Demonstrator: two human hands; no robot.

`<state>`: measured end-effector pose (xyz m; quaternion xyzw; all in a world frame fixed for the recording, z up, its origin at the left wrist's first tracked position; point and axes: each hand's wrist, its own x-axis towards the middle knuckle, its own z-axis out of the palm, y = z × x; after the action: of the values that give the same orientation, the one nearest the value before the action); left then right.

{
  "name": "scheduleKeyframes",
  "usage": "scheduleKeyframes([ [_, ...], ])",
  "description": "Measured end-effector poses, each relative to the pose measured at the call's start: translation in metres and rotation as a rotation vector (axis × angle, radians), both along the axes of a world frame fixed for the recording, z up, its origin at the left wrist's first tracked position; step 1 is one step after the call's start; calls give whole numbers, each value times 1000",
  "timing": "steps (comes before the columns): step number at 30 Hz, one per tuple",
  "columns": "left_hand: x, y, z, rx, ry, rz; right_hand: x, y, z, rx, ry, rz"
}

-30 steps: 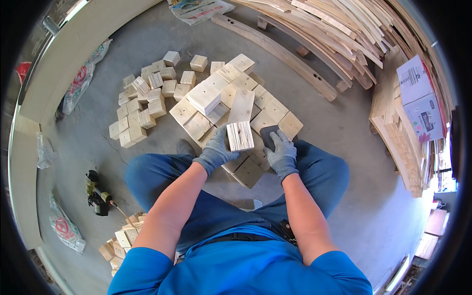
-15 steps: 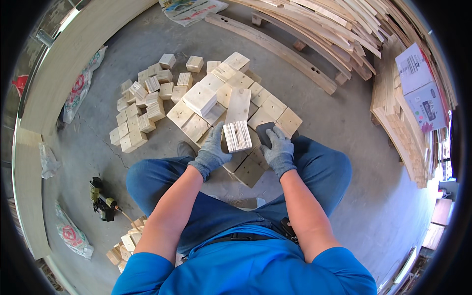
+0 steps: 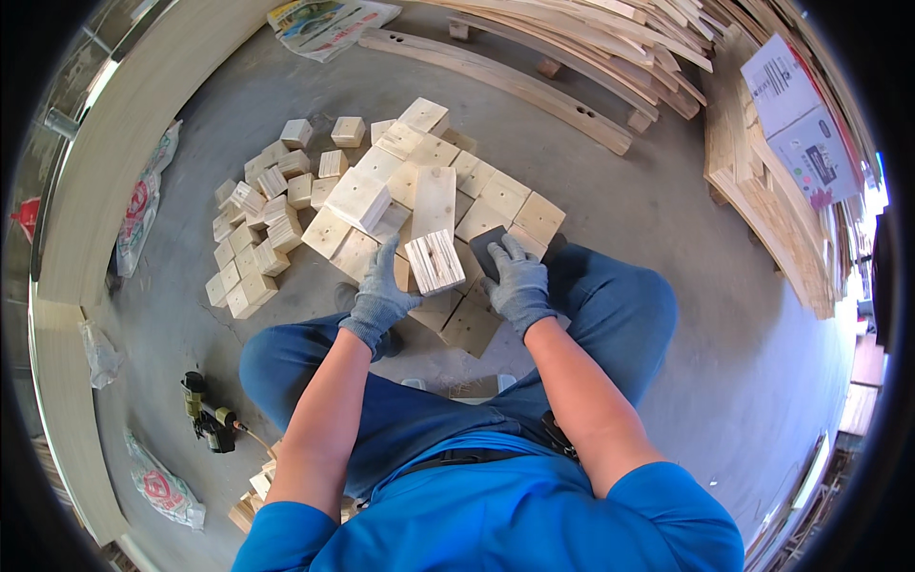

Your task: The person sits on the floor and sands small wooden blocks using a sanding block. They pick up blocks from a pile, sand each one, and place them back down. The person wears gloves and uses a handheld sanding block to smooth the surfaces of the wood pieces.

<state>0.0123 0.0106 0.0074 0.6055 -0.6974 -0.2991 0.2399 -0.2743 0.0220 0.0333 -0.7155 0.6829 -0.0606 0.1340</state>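
My left hand (image 3: 379, 297), in a grey glove, is beside the left side of a wooden block (image 3: 435, 263) with a striped, layered face. Its thumb and fingers are apart, and a narrow gap shows between fingertips and block. My right hand (image 3: 519, 286), also gloved, is closed around a dark grey sanding block (image 3: 487, 250), to the right of the striped face. A flat wooden piece (image 3: 435, 202) stretches away behind that face. Beneath lies a layer of square wooden blocks (image 3: 503, 194) set edge to edge, with a larger block (image 3: 358, 197) on top.
Loose wooden blocks (image 3: 272, 210) are heaped on the floor to the left. A nail gun (image 3: 208, 415) with a hose lies at the lower left, near more wood pieces (image 3: 255, 491). Stacked boards (image 3: 610, 48) and a carton (image 3: 805, 129) stand at the far right.
The view has shifted, so the scene sits further left and the carton higher. My left fingers are slightly further from the striped block. My right hand keeps the sanding block.
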Motion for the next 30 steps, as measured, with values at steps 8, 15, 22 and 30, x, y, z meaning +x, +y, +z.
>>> scheduleKeyframes([
  [8, -9, -5, 6, 46, -23, -69, -1, 5, -3, 14, -3, 4],
  [15, -3, -1, 9, 119, 24, -106, -1, 1, 11, -21, -8, -23],
  [22, -20, -3, 21, 149, 72, -48, -8, -5, 12, -194, -202, -55],
  [30, -36, -5, 22, -257, 57, -166, -6, -10, 9, -126, -727, -44],
])
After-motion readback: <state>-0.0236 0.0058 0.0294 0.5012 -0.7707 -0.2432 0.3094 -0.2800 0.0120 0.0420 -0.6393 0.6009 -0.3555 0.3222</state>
